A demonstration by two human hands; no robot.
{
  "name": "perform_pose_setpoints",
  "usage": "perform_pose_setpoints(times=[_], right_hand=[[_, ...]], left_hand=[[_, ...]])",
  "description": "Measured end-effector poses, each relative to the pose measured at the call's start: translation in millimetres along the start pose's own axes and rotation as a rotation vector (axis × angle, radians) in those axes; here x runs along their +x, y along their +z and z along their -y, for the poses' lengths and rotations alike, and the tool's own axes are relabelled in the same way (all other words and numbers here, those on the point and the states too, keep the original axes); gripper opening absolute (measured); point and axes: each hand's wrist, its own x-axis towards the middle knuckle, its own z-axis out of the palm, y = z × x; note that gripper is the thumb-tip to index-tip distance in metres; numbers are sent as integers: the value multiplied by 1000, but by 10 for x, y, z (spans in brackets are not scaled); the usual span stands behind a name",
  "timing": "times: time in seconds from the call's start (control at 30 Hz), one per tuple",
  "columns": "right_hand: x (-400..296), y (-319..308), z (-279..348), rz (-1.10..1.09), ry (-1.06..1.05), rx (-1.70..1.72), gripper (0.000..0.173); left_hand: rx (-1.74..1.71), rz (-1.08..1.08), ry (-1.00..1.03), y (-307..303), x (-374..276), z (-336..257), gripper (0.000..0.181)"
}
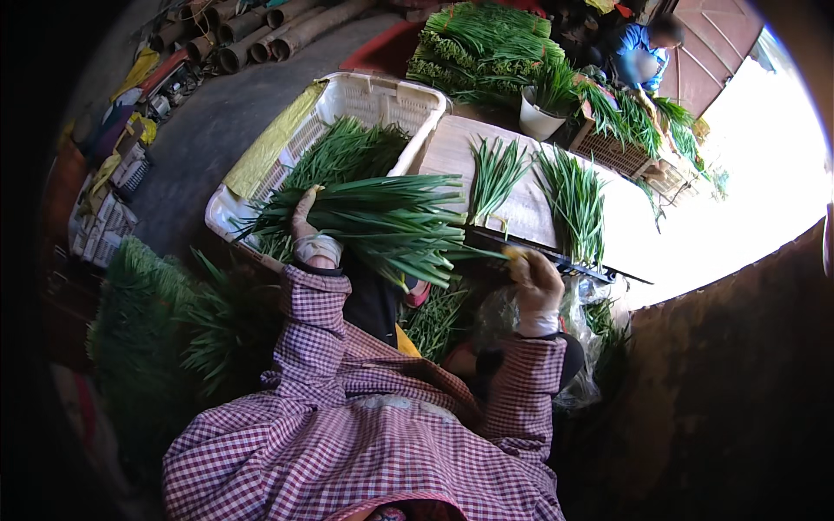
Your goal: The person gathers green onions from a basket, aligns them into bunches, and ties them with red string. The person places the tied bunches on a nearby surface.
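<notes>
My left hand (306, 218), in a thin light glove, grips a large bunch of green leafy stalks (384, 215), likely garlic chives, with the stem ends towards the right. The bunch lies over the near right side of a white plastic crate (417, 98) that holds more greens (345, 153). My right hand (537, 277), gloved too, is closed on the end of a thin stalk (485, 253) stretching from the bunch's right side. Beyond it, a small bundle (495, 176) and a larger bundle (576, 208) lie apart on a pale board (449, 140).
Stacked greens (482, 45), a white bucket (539, 117) and a brown crate of greens (609, 148) stand beyond the board, near another person (642, 52). Piled greens (143, 312) lie at left. Clear plastic (583, 365) hangs below the board. Pipes (260, 39) lie at the back.
</notes>
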Motion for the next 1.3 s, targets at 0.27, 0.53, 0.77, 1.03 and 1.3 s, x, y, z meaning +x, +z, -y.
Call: perform_pose_setpoints(times=[0.27, 0.53, 0.77, 1.03, 1.3], right_hand=[[30, -26, 93, 332, 131, 7, 29], [188, 593, 102, 362, 85, 17, 23], [129, 587, 28, 467, 253, 227, 21], [76, 334, 245, 186, 293, 259, 24], [-81, -227, -552, 1037, 484, -1258, 45]], left_hand=[[38, 18, 71, 77, -129, 25, 18], [80, 73, 138, 160, -153, 12, 18], [159, 242, 138, 142, -150, 26, 18], [102, -39, 44, 92, -107, 87, 20], [-105, 264, -280, -432, 245, -180, 33]])
